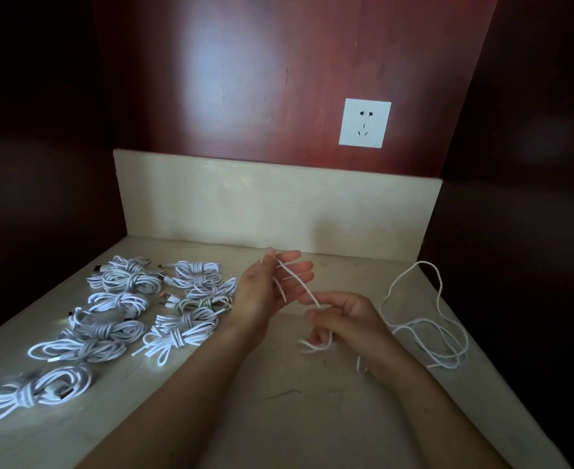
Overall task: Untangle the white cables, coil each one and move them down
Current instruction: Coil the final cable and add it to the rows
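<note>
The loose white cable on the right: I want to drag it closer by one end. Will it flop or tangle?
Probably floppy: the loose white cable lies in slack, irregular loops. Likely light, being thin. Its crossing strands may snag if dragged.

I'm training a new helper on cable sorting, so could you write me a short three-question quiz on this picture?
1. True or false: the coiled bundles lie on the counter to the left of both hands.
2. The white cable runs across the straight fingers of the left hand. What does the right hand do with it? A) pinches it B) lies flat on it C) does not touch it
3. Fill in: the uncoiled strands lie to the person's ___.
Key: 1 true; 2 A; 3 right.
</note>
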### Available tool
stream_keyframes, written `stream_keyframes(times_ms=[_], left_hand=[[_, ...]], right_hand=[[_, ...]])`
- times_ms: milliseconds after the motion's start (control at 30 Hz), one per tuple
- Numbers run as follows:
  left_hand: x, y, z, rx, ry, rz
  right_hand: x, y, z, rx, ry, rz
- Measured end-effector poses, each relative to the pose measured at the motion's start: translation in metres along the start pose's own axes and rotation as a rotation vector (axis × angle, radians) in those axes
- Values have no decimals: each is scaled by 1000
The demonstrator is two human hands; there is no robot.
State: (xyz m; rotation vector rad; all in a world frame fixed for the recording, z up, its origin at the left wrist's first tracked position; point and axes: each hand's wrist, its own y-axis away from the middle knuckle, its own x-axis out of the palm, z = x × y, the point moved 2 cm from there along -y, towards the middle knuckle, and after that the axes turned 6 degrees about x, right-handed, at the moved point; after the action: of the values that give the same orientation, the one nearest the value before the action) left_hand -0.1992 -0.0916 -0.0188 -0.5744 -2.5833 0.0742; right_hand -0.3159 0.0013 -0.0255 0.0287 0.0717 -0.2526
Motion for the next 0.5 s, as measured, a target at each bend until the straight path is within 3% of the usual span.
stream_keyframes(times_ms=[100,167,367,500], left_hand=[[-5,-6,-3,-99,332,-129],[-9,-8,-3,-122,409,-210],[-21,-15,-8,-13,236,-256],[-25,-17,-18,65,41,-231]], right_hand=[[7,0,-4,29,111,74],[10,0,-5,6,133,111],[9,3,-3,1,360,205],[6,0,-2,-38,279,176]])
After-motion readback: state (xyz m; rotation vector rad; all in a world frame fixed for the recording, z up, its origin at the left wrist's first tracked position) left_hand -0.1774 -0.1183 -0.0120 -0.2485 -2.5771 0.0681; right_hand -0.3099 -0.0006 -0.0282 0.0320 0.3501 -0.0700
